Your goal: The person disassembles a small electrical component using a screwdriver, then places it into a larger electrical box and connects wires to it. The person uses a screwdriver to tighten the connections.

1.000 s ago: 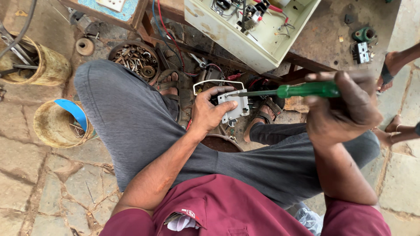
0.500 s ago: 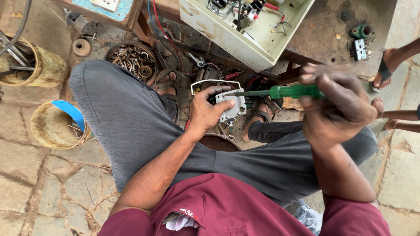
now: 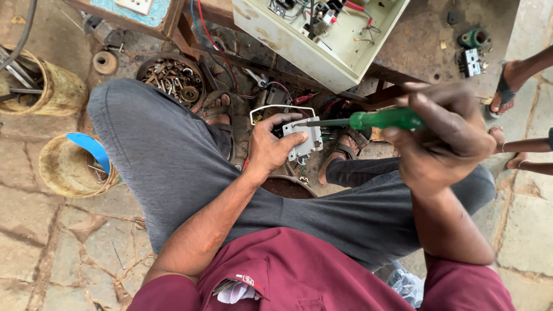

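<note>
My left hand [image 3: 271, 145] grips a small white electrical part [image 3: 305, 138] with metal terminals, held over my lap between my knees. My right hand [image 3: 443, 135] is closed around the green handle of a screwdriver [image 3: 383, 119]. Its metal shaft runs left and the tip rests on the top of the white part. I sit low in grey trousers and a maroon shirt, with sandalled feet on the ground.
A cream metal box [image 3: 314, 31] with wiring stands open on a low rusty table [image 3: 438, 34]. A round tray of rusty screws and washers [image 3: 173, 78] lies beyond my left knee. Two woven baskets [image 3: 72, 167] sit at left. Another person's sandalled feet [image 3: 515, 80] are at right.
Both hands and the white part sit slightly lower and left in view as the camera shifted. The screwdriver stays on the part; my grip on the handle has turned a little.
</note>
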